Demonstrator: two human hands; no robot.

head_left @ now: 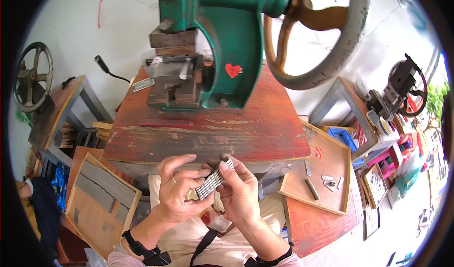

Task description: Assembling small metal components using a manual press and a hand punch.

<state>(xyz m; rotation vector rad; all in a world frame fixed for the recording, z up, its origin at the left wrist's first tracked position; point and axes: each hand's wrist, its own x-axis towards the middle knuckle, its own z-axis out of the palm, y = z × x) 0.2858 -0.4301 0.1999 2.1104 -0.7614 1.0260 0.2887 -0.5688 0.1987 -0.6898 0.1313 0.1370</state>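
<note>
Holding a small stack of metal strips (210, 184), 6 o'clock in view: right hand (240, 190) closed on it, thumb on top; left hand (178, 189) half-curled at its lower end, one finger raised. Tabletop (255, 129) at 12 from the hands, green press (231, 40) on its far side. Wooden tray (85, 210) of grey pieces at 9. Second tray (293, 184), holding a rod (312, 190), at 3.

The silvery-grey bundle of slim metal strips (209, 185) shows dark parallel stripes. The deep-green cast-metal press (241, 40) bears a bright red heart-shaped mark (233, 70); its grey-rimmed round metal handwheel (324, 19) has brown spokes. Pale, patchy scuffs mottle the reddish-brown wooden tabletop (236, 134). Dull-grey flat metal strips (106, 186) form parallel bands against the tan rectangular wooden tray (90, 210). The cream cloth trousers (175, 241) look plain.
</note>
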